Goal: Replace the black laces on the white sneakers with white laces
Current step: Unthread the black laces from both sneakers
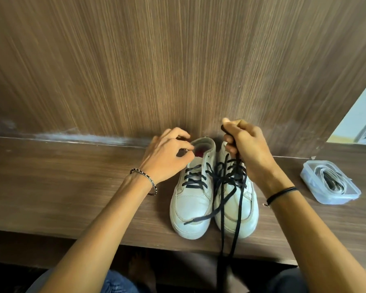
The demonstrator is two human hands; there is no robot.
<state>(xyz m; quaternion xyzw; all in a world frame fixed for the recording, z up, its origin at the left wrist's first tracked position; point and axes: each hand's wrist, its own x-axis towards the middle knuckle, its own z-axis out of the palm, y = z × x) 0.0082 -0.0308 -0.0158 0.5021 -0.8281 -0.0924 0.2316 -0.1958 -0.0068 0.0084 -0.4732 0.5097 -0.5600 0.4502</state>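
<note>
Jeans (114,284) fill the bottom edge, and just above them two loose ends of the black lace (222,240) hang over the front of the worktop (72,187). The lace is soft, light, flat cord. It should slide freely through the eyelets when slack but snag where crossings bunch, so the best hold is probably a pinch close to an eyelet or at the stiff tip. On the worktop two sneakers stand side by side, toes toward the person. The right sneaker (239,212) has its lacing pulled into a loose tangle over the tongue. The strands rise from it into the right hand (245,149), whose fingers (230,142) are clenched round a bunch of the lace above the collar, with one tip poking out at the top of the fist. The left sneaker (190,204) is neatly laced in black through its lower eyelets. The left hand (169,153) hovers at its collar with fingers curled, and I cannot tell whether they pinch anything. Well to the right, apart from the shoes, a clear tub (334,199) holds the white laces (325,178), untouched. A wood-grain wall (156,60) rises behind.
</note>
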